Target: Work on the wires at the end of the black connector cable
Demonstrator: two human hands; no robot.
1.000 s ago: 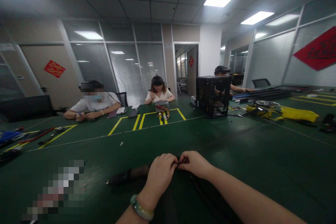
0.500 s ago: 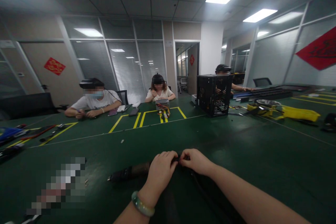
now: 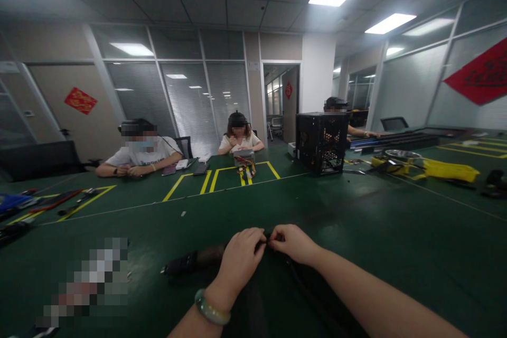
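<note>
A dark cylindrical tool [image 3: 194, 262] with a metal tip at its left end lies on the green table. My left hand [image 3: 243, 253] is closed over its right part, with the fingertips near its far end. Beside those fingertips, my right hand [image 3: 293, 243] pinches a small dark piece at the tool's right end; the piece is mostly hidden. A black cable [image 3: 299, 280] runs from near my right hand toward the table's near edge. The wrist of my left hand wears a green bangle.
A black computer case [image 3: 320, 142] stands across the green table [image 3: 356, 222]. Yellow straps or tools [image 3: 449, 170] lie at right, a box with wires [image 3: 244, 158] at centre back. Three people sit beyond. A blurred-out object [image 3: 89, 285] lies at left.
The whole view has shifted very slightly. Both hands stay at the tool's right end, with hardly any visible movement.
</note>
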